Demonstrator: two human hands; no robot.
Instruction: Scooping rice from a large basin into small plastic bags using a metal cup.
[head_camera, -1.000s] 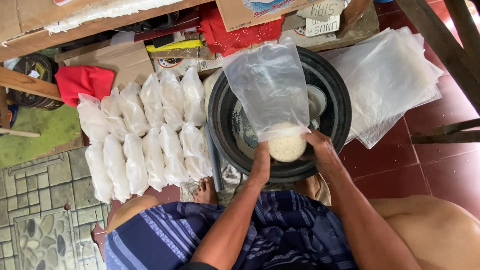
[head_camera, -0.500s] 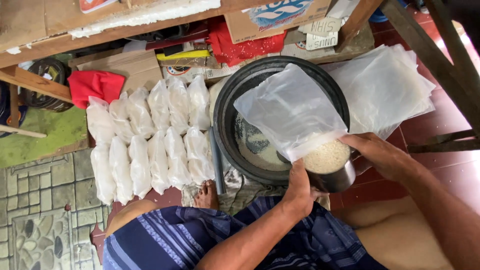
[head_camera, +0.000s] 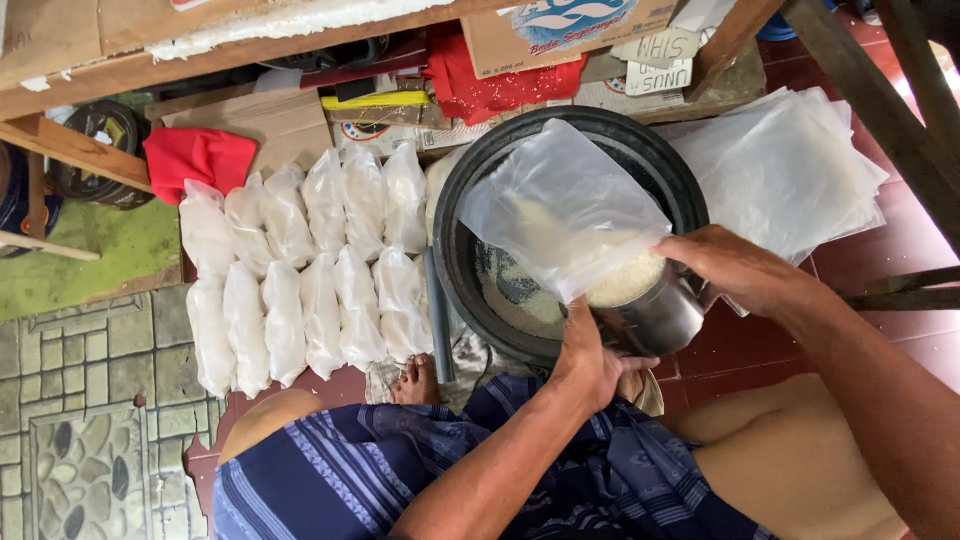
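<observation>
Seen from the head camera, the clear plastic bag (head_camera: 565, 215) has swung over to lie across the black basin (head_camera: 690, 185), its mouth now at the metal can (head_camera: 655, 318) heaped with white rice (head_camera: 625, 282), where a second ago it hung upright above the basin. The left hand (head_camera: 590, 360) has its fingers clamped on the can's near side; the right hand (head_camera: 735, 270) pinches the bag's mouth shut-fingered. Filled rice bags (head_camera: 300, 270) lie well left of both hands, empty bags (head_camera: 790, 170) beyond the right.
</observation>
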